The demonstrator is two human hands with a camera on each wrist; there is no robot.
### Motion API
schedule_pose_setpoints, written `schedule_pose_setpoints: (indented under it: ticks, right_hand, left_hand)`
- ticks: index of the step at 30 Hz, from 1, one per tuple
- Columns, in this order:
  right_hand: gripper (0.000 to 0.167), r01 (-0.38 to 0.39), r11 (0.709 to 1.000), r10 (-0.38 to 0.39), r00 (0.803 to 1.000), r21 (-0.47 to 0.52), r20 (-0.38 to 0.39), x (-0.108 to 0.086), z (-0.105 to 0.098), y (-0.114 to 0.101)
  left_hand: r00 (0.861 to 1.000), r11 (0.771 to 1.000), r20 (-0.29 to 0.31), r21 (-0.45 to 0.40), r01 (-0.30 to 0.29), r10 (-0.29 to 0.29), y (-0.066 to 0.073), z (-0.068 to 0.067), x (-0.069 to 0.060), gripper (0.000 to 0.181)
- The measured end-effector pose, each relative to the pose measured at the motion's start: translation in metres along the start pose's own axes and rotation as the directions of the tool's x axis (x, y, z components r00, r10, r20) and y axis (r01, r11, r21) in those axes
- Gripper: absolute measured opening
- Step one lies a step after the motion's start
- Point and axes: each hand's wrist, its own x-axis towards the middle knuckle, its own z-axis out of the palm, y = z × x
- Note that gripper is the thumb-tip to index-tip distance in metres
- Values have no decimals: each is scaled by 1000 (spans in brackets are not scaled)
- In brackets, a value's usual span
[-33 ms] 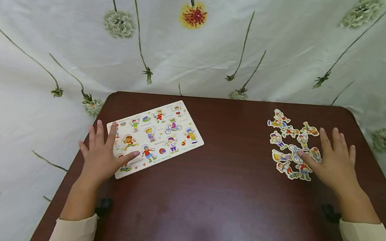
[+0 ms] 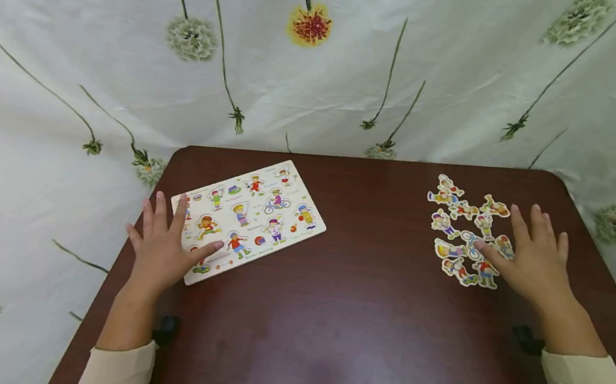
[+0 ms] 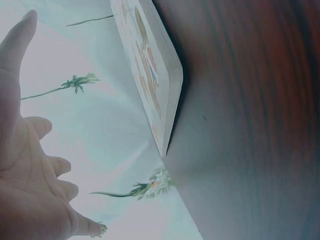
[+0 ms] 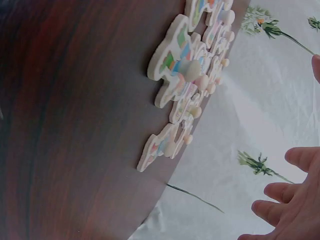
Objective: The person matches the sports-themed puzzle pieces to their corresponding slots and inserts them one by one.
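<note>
A flat wooden puzzle board point(image 2: 255, 219) printed with small figures lies slantwise on the left part of the table. My left hand point(image 2: 160, 257) is spread over its near left corner; in the left wrist view the fingers are straight and apart from the board point(image 3: 167, 82). On the right lies a cluster of figure-shaped puzzle pieces point(image 2: 443, 222), several of them with round knobs on top in the right wrist view. Over the cluster's right side my right hand point(image 2: 541, 263) is held with fingers spread, gripping nothing and partly covering the pieces from above.
The dark brown table point(image 2: 351, 311) has a glossy wood-grain top, and its bare middle separates board and pieces. A white cloth point(image 2: 343, 82) with dandelion prints hangs behind it and at the sides. Dark straps point(image 2: 165, 330) sit at the wrists.
</note>
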Motion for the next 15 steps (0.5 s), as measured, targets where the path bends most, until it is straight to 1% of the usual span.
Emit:
schedule_pose_setpoints:
  ticks: [9,15]
  right_hand:
    - [104,0,1000,0,1000,-9,-13,0,3,2]
    - [103,-6,1000,6,1000,-11,-6,1,3,2]
  left_hand:
    - [1000,1000,2,7,-7,7,-5,2,3,121]
    - [1000,1000,19,3,4,-4,-9,1,3,121]
